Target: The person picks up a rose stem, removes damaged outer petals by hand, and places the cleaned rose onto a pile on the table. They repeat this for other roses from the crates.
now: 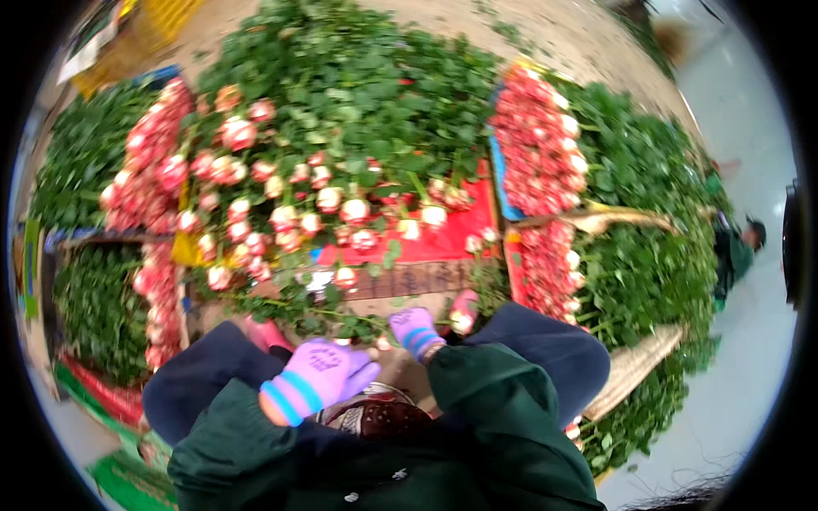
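My left hand (326,373), in a purple glove with blue cuff stripes, is low in front of my lap, its fingers pointing right; what lies under them is hidden. To its right, a little higher, my right hand (415,329) in a matching glove is beside a leafy rose stem (319,312) that stretches leftward. Its fingers are blurred, so a grip on the stem cannot be made out. Small pale rose heads (383,343) lie between the hands. Beyond them loose pink-and-white roses (354,211) are spread with their blooms towards me, over a red sheet (473,220).
Packed pink rose bunches (540,147) stand at the right, with more bunches (150,160) at the left. A heap of green foliage (358,83) lies behind the loose roses. A yellow crate (169,25) is at the top left. Another person (735,255) is at the far right.
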Available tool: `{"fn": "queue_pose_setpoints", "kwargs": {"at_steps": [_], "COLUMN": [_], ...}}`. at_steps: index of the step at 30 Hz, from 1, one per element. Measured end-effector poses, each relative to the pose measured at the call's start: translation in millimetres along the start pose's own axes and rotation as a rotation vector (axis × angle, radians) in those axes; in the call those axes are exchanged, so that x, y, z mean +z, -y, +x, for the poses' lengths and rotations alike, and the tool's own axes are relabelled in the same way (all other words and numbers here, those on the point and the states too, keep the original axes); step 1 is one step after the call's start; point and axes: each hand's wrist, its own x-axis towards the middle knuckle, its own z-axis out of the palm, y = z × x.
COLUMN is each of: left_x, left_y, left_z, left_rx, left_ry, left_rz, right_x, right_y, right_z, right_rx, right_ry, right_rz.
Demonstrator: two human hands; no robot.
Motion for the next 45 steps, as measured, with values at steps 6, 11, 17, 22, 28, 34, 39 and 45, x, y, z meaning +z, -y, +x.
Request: {"fn": "queue_pose_setpoints", "kwargs": {"at_steps": [6,11,17,22,28,34,39,45], "left_x": [2,4,11,43,60,66,52,63], "left_y": [1,0,12,18,17,79,77,78], "left_z": [7,13,16,-6,-28,-30,-30,-32], "left_rx": [-0.016,-0.070,-0.157,-0.148,-0.175,-0.307,-0.488,-0.479], "left_ry": [0.062,0.124,0.243,0.512,0.614,0.482,0.429,0.373], "left_rz": [0.001,-0.038,0.128,0.228,0.239,0.288,0.202,0.179], "right_x": [-1,25,-68,-208,-298,-205,-70,84], "right_y": [-11,-13,-21,-68,-93,-99,-146,-192], "right_z": [33,44,-12,-158,-413,-544,-582,-503], "right_rx": [0.169,0.215,-0.150,-0.163,0.251,0.762,1.129,1.422], "right_ry": [-0.029,-0.159,-0.270,-0.331,-0.601,-1.347,-1.618,-1.118], "right_rz": [0.066,0.182,-0.145,-0.213,-0.069,0.914,1.256,1.558]}}
